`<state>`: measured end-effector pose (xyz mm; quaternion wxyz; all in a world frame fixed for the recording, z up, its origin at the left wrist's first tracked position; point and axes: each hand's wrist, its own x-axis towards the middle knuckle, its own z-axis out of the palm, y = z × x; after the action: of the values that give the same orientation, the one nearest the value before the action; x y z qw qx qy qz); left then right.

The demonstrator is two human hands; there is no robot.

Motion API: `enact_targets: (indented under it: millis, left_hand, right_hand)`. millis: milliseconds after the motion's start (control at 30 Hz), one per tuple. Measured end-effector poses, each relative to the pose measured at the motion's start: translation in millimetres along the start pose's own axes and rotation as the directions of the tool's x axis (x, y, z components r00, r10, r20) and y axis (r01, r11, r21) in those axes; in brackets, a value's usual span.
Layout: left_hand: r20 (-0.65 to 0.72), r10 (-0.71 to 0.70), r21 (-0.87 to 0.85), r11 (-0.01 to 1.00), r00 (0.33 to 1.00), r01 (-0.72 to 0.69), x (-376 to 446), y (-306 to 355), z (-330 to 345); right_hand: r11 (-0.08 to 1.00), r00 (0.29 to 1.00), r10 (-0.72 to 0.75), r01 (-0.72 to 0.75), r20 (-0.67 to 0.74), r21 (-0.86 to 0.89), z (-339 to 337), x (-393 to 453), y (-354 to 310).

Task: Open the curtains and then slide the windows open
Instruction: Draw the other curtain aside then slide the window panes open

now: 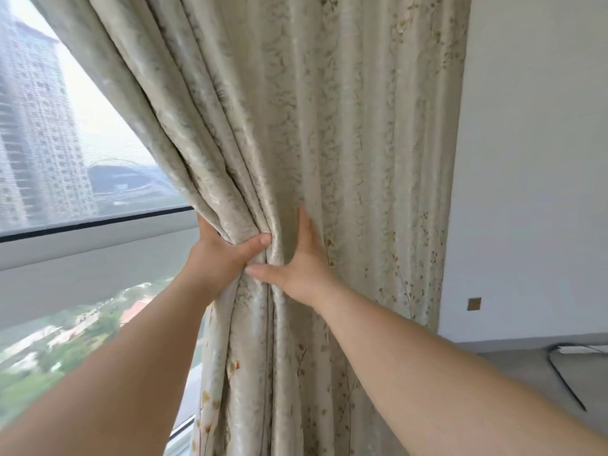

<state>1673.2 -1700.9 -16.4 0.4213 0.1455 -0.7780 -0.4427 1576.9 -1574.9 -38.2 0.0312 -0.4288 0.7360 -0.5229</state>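
While gathered at the right wall, curtain [329, 126] bunched: left hand [223, 255] pinching folds, right hand [302, 264] spread flat against them.
Risk: released early, fabric may swing back across window [65, 159], blocking sash.

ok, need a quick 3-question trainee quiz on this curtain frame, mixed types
1. True or false: both hands are on the curtain.
2. Multiple choice: where does the bunched curtain sit against the window? A) covering all of it B) pulled to its right side, glass showing on the left C) lying on the floor
3. Short answer: how does the left hand hold the fabric, compared with the right hand?

Key
1. True.
2. B.
3. The left hand is closed around the gathered folds, thumb across the front; the right hand lies flat and open against the cloth, thumb touching the bunch.
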Motion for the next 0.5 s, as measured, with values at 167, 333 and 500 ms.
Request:
enact_targets:
  millis: [167, 333, 500]
  left_hand:
    - [-0.007, -0.047, -0.007, 0.999, 0.999, 0.046, 39.1, -17.1, 49.2]
    - [-0.014, 0.004, -0.008, 1.000, 1.000, -0.004, 70.4, -30.8, 87.4]
    - [0.016, 0.050, -0.077, 0.996, 0.999, -0.049, 119.5, -48.7, 122.3]
  right_hand:
    - [0.995, 1.000, 0.002, -0.001, 0.016, -0.097, -46.6, 53.2, 43.6]
    - [0.998, 0.999, 0.016, -0.014, 0.032, -0.056, -62.5, 97.5, 82.0]
    - [0.996, 0.999, 0.008, -0.004, -0.042, 0.089, -68.9, 136.3, 108.6]
